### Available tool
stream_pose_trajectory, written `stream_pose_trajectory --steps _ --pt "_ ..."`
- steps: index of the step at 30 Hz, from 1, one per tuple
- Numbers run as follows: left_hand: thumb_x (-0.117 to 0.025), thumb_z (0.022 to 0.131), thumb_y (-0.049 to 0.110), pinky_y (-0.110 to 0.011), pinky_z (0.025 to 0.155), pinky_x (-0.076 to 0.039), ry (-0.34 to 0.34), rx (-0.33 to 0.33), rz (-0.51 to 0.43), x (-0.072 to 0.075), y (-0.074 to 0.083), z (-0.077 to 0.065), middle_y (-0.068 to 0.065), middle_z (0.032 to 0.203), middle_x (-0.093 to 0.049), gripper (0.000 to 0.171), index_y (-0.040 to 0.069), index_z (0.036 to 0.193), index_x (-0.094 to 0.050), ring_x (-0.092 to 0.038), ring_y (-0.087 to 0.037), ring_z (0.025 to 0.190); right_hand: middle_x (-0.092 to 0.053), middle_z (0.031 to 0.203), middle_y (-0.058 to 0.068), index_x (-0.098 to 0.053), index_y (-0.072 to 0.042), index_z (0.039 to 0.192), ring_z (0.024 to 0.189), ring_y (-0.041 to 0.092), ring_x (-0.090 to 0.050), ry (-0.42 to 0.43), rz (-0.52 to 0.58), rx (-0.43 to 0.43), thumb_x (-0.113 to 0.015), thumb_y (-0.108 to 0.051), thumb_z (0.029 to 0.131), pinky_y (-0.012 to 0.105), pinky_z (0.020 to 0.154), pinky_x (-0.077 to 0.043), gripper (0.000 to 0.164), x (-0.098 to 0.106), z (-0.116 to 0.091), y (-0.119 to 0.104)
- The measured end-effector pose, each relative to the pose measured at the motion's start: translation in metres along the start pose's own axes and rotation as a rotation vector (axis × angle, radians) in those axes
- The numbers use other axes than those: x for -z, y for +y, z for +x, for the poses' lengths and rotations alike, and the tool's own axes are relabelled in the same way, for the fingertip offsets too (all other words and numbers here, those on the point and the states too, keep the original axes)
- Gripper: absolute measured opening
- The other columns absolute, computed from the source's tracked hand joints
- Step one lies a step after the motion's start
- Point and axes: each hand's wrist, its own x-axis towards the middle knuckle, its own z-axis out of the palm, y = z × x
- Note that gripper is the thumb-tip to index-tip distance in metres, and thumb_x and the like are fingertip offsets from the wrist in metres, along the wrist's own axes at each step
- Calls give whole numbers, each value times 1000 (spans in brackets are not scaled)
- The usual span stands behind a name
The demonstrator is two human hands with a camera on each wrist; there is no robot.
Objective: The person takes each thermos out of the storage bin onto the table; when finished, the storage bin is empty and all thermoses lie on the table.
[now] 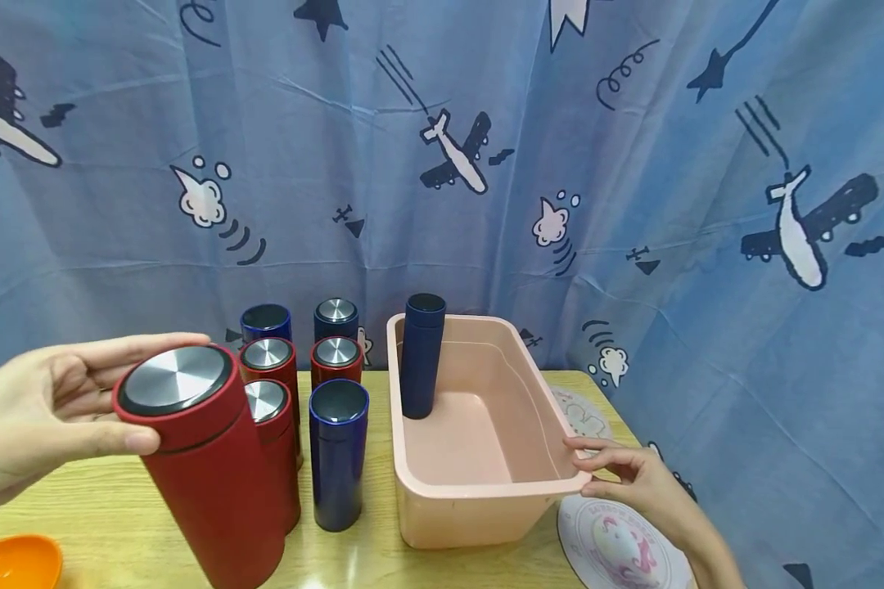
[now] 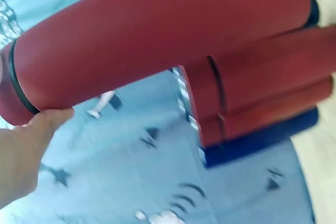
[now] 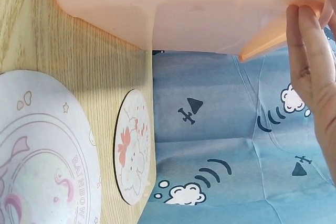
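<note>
My left hand (image 1: 66, 401) grips a red thermos bottle (image 1: 206, 483) around its lid end, thumb on the near side. The bottle is tilted, its silver-topped lid toward the upper left, in front of the other bottles. In the left wrist view the red thermos (image 2: 157, 40) stretches across the top, with the thumb of the left hand (image 2: 26, 150) against its lid end. My right hand (image 1: 633, 478) pinches the right rim of a pink plastic bin (image 1: 486, 491). A dark blue thermos (image 1: 421, 360) stands inside the bin at its left wall.
Left of the bin stand several red and blue thermoses, among them a shiny blue one (image 1: 337, 474) in front. An orange bowl (image 1: 16, 563) lies at the lower left. Round printed mats (image 1: 619, 544) lie right of the bin. A blue patterned curtain (image 1: 302, 204) hangs behind the table.
</note>
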Motion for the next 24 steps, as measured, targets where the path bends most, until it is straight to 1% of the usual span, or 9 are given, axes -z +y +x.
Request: stream_pose_trajectory --steps 1,3,6,8,10,12,16,20,24 --pt "-62 86 -11 -38 82 -56 13 -30 9 5 -7 -3 -14 131 -58 71 13 147 -36 -61 -28 112 -61 128 -8 -66 10 109 118 1 -54 1 -2 0 -65 9 84 22 79 -55 25 0 0 0" --pt "-57 84 -20 -38 80 -56 18 -101 -25 17 -23 -5 -13 130 -59 72 10 147 -38 -62 -26 110 -61 128 -8 -66 10 109 118 1 -54 4 2 0 -66 9 84 22 79 -55 25 0 0 -1" --pt "-49 79 -32 -36 80 -56 -39 -246 -119 39 -47 -6 -12 131 -58 78 6 146 -37 -63 -24 109 -61 128 -7 -66 10 109 118 1 -53 7 5 5 -66 9 84 22 80 -55 25 0 0 -2" --pt "-46 75 -37 -34 79 -55 -89 -313 -167 55 -60 -5 -10 132 -58 83 5 147 -37 -64 -22 108 -61 128 -7 -66 10 109 119 1 -53 6 11 4 -65 9 84 23 80 -55 26 0 -1 -2" --pt "-45 71 -41 -32 78 -56 -133 -358 -178 70 -71 -4 -10 133 -58 88 2 147 -35 -64 -19 109 -61 129 -7 -66 10 109 119 0 -53 4 12 -1 -65 9 84 24 81 -55 25 0 -1 -2" --pt "-44 70 -42 -32 78 -56 -189 -369 -171 84 -80 -2 -8 133 -58 90 1 148 -31 -62 -16 111 -61 129 -8 -66 10 109 119 0 -52 2 9 -5 -65 9 84 24 81 -55 25 0 -1 -2" --pt "-39 69 -44 -32 84 -53 -340 -392 -202 108 -98 7 -10 142 -49 92 -3 149 -22 -55 -15 122 -61 128 -9 -66 10 109 118 -1 -53 3 7 -3 -66 8 84 23 81 -54 25 -1 -2 -2" --pt "-37 72 -43 -32 87 -52 -422 -366 -233 124 -111 16 -8 145 -46 91 0 150 -23 -50 -14 126 -61 128 -8 -66 10 109 119 0 -53 4 16 1 -66 9 84 23 81 -55 25 -1 -2 -2" --pt "-36 74 -41 -34 89 -52 -491 -349 -277 133 -121 24 -8 147 -43 88 2 150 -25 -49 -16 128 -61 128 -7 -66 11 109 119 1 -53 1 27 2 -65 9 84 24 80 -55 26 -2 0 -1"
